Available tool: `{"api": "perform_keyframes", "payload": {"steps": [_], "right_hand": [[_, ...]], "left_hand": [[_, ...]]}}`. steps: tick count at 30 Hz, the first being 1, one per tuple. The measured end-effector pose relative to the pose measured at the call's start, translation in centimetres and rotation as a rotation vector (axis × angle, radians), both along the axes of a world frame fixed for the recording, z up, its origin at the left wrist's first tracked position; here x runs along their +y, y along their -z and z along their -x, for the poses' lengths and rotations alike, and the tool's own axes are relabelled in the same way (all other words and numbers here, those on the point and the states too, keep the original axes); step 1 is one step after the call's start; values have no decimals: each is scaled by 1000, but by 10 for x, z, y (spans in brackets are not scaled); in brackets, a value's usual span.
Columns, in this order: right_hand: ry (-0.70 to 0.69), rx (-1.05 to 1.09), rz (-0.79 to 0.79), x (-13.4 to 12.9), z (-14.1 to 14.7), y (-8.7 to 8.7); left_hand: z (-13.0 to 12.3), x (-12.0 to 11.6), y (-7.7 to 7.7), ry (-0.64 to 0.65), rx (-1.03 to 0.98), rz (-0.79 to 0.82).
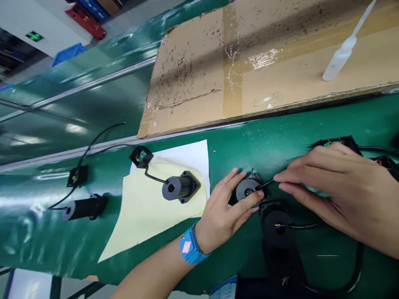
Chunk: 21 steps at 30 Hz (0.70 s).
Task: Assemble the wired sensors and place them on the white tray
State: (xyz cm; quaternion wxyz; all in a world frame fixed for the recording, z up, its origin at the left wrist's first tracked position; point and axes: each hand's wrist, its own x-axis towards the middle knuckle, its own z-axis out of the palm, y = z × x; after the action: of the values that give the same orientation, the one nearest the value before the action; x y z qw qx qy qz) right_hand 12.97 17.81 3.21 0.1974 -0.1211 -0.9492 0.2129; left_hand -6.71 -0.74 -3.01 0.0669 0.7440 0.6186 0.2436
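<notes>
My left hand [220, 214], with a blue wrist strap [190, 246], grips a round black housing [245, 185] standing on the green bench. The thumb and fingers lie on either side of its top, where coloured wires show in the centre hole. Between the fingertips of my right hand [343, 187] is a thin black cable [267, 183] that runs into the side of this housing. Just below stands a second black housing [278, 232], with yellow wires in its hole and its own cable [307, 226]. Part of a black box [352, 143] shows behind my right hand.
Left on yellow paper [140, 211] stands another housing [176, 188], cabled to a small box [141, 156] with a circuit board. One more housing [82, 207] lies farther left. A cardboard sheet [193, 91] covers the back, bearing a white squeeze bottle [339, 60].
</notes>
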Motion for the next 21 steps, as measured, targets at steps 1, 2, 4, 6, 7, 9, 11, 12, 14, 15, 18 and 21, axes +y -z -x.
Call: {"api": "perform_keyframes", "payload": {"steps": [1,2,4,6,7,9,11,12,14,15,18,21], "right_hand": [[-24,-21,0,0,-2,0],[-42,-54,-4,0,-5,1],[-47,-145,-30,0,-12,4],[-32,-224,-61,-1,-18,8],[-24,-233,-76,-2,-21,10],[-17,-182,-92,-6,-23,12],[-30,-59,-70,-11,-22,14],[-32,16,-44,-14,-21,14],[-17,171,15,-21,-20,13],[-2,254,35,-24,-20,13],[30,473,35,-29,-24,9],[33,577,-31,-29,-32,5]], "left_hand": [[-1,1,2,-5,-43,21],[-1,3,5,-14,-88,33],[-2,9,7,-44,-171,37],[-2,19,4,-67,-261,29],[-2,24,0,-71,-323,26],[-4,34,-10,-60,-487,6],[-10,42,-22,-46,-692,-23],[-16,45,-28,-42,-796,-35],[-29,51,-37,-21,-979,-29],[-36,54,-40,11,-1058,-13],[-52,59,-49,182,-1226,35],[-59,58,-59,260,-1092,-16]]}}
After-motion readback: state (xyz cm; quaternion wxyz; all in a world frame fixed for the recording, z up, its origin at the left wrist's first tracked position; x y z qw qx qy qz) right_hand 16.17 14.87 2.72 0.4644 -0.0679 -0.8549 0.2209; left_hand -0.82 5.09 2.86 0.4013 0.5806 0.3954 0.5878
